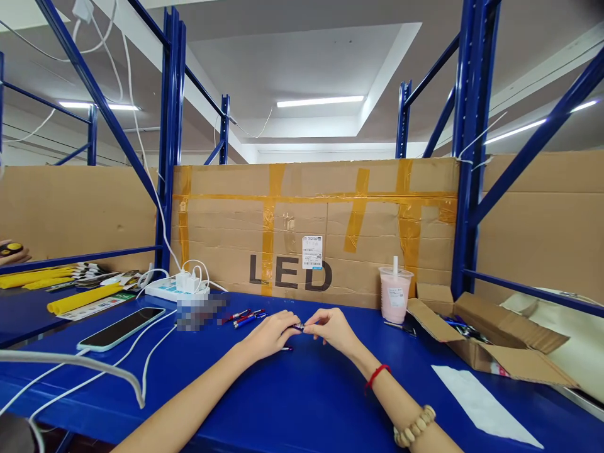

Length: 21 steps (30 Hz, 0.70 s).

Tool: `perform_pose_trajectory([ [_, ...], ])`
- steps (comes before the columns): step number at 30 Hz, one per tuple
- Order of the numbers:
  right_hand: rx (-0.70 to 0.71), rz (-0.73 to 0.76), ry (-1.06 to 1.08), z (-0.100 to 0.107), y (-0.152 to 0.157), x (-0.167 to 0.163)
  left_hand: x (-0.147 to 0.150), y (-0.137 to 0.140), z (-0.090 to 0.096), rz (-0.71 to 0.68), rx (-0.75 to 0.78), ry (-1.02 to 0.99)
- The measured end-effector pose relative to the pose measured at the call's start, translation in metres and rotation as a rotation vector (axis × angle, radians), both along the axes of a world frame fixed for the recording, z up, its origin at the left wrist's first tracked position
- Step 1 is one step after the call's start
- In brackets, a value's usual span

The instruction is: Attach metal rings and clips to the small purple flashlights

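At the middle of the blue table, my left hand (274, 335) and my right hand (333, 328) meet fingertip to fingertip. Between them is a small dark piece with a shiny end, which looks like a pen part (299, 326); most of it is hidden by the fingers. Both hands pinch it, the left from its left end, the right from its right. Just below my left hand, a pen's end (287, 348) shows on the table, the rest out of sight. Several red and blue pens (248, 318) lie in a loose group left of my left hand.
An open cardboard box (491, 352) with pens inside stands right, near white paper (486, 406). A pink drink cup (395, 296) stands behind my right hand, a dark pen (400, 328) before it. Left are a phone (120, 328), white cables and a power strip (177, 288). Another person's hand (14, 253) shows far left.
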State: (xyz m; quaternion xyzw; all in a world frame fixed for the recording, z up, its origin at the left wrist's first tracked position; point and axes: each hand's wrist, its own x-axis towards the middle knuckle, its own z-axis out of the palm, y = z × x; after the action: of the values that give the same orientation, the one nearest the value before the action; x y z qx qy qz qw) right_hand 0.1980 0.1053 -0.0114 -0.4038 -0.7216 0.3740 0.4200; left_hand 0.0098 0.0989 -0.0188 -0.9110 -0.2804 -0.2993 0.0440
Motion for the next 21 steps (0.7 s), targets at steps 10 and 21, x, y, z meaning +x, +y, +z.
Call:
perform_pose_trajectory([
  [10,-0.066,0.096,0.047,0.008,-0.008,0.002,0.008,-0.014,0.005,-0.003,-0.061,-0.127],
  [21,-0.004,0.285,-0.162,0.010,-0.014,0.010,0.009,-0.011,-0.003,-0.019,-0.092,-0.051],
])
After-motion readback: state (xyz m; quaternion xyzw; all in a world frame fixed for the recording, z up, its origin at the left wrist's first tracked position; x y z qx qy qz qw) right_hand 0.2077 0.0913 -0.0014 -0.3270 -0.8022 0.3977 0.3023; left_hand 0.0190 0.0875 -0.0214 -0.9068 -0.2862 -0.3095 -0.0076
